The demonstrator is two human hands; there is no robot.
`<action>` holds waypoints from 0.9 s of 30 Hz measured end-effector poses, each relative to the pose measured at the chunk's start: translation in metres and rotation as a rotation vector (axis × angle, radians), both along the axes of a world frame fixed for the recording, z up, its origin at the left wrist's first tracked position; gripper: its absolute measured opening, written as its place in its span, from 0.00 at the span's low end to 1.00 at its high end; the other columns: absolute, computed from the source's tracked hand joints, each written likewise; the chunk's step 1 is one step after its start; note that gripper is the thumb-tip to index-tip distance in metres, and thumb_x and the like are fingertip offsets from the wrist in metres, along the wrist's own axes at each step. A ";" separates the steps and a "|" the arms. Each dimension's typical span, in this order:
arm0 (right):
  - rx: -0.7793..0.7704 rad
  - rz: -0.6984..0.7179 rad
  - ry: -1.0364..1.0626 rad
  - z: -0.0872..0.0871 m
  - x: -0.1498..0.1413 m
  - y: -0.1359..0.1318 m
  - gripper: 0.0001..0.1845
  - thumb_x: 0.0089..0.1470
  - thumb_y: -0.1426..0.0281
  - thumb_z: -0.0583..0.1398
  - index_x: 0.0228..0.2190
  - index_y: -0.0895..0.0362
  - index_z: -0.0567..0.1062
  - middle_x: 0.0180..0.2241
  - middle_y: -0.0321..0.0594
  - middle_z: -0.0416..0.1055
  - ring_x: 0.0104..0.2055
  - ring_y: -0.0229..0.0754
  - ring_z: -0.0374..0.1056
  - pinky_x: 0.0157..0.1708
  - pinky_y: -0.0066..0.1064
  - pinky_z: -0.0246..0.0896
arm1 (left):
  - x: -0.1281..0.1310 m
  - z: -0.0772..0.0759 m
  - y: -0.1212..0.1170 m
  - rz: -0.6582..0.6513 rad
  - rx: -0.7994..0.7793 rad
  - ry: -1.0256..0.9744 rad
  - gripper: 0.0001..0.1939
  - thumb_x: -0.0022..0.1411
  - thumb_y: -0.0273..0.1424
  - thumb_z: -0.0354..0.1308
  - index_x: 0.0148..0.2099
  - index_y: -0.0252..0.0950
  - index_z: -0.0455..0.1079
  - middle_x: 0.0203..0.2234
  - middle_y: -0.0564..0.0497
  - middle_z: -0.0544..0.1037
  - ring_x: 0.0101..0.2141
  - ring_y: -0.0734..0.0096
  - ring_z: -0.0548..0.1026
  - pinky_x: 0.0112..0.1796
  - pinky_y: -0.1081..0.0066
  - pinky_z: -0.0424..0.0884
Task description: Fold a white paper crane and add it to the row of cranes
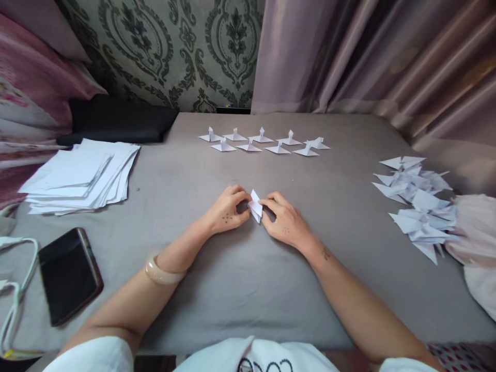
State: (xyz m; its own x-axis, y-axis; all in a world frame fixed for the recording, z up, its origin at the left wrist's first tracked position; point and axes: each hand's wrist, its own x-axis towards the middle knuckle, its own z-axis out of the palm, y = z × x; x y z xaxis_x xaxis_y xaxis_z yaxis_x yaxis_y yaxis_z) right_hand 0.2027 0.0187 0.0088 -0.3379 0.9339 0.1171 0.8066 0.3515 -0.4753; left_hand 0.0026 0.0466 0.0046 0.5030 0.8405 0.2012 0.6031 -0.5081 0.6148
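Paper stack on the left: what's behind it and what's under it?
Just behind the paper stack lies a flat black item. Gray cloth shows along the stack's near and right edges; whatever is directly beneath the sheets is covered.

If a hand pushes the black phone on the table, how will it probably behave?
The phone is probably stiff, since it looks like a flat slab. Lying flat on the cloth, it would likely slide rather than roll or tip.
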 end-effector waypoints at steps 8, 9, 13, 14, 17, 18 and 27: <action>0.019 -0.031 0.056 -0.005 -0.002 0.003 0.13 0.58 0.68 0.55 0.44 0.52 0.75 0.43 0.41 0.71 0.40 0.40 0.70 0.37 0.30 0.62 | 0.002 -0.001 0.000 0.016 0.006 0.027 0.11 0.58 0.33 0.57 0.43 0.34 0.72 0.37 0.45 0.72 0.37 0.65 0.70 0.39 0.65 0.69; 0.015 -0.035 0.071 -0.005 -0.002 0.004 0.12 0.59 0.68 0.55 0.43 0.52 0.75 0.42 0.41 0.71 0.39 0.40 0.70 0.38 0.30 0.62 | 0.002 -0.002 0.000 0.030 0.003 0.031 0.10 0.59 0.33 0.57 0.42 0.35 0.72 0.36 0.45 0.72 0.37 0.65 0.70 0.39 0.65 0.69; 0.001 -0.041 0.108 -0.007 -0.002 0.006 0.11 0.60 0.68 0.55 0.42 0.52 0.74 0.41 0.40 0.71 0.38 0.38 0.70 0.38 0.29 0.63 | 0.003 -0.008 0.001 0.081 0.001 0.032 0.06 0.62 0.30 0.54 0.38 0.35 0.72 0.35 0.46 0.73 0.37 0.65 0.71 0.38 0.67 0.68; -0.002 -0.041 0.114 -0.007 -0.001 0.007 0.11 0.60 0.68 0.55 0.42 0.52 0.75 0.41 0.40 0.71 0.38 0.38 0.70 0.38 0.29 0.63 | 0.003 -0.010 0.001 0.087 0.004 0.032 0.06 0.63 0.30 0.54 0.37 0.35 0.72 0.34 0.47 0.73 0.37 0.66 0.71 0.38 0.67 0.68; -0.010 -0.051 0.125 -0.008 -0.001 0.008 0.10 0.60 0.67 0.55 0.40 0.52 0.75 0.40 0.40 0.71 0.36 0.38 0.70 0.37 0.29 0.62 | 0.004 -0.012 0.001 0.109 0.007 0.031 0.06 0.63 0.31 0.54 0.36 0.36 0.72 0.33 0.47 0.73 0.35 0.66 0.71 0.37 0.67 0.68; -0.014 -0.056 0.126 -0.009 -0.001 0.009 0.10 0.61 0.67 0.55 0.40 0.52 0.75 0.40 0.40 0.71 0.36 0.38 0.69 0.36 0.30 0.62 | 0.004 -0.011 0.001 0.118 -0.002 0.029 0.07 0.64 0.31 0.54 0.36 0.36 0.72 0.33 0.47 0.73 0.35 0.66 0.71 0.36 0.67 0.68; -0.092 -0.129 0.190 -0.008 -0.005 0.014 0.10 0.59 0.65 0.56 0.34 0.52 0.77 0.38 0.39 0.71 0.33 0.37 0.68 0.36 0.30 0.61 | 0.010 -0.010 -0.005 0.203 -0.015 0.040 0.10 0.66 0.31 0.50 0.37 0.34 0.72 0.34 0.44 0.71 0.37 0.64 0.69 0.40 0.63 0.68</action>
State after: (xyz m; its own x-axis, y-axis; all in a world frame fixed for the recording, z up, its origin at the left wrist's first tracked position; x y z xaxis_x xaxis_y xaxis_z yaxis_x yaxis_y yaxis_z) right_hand 0.1977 0.0327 0.0012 -0.1950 0.9776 0.0797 0.7353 0.1995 -0.6478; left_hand 0.0125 0.0414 -0.0058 0.3299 0.9283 0.1714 0.7164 -0.3644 0.5950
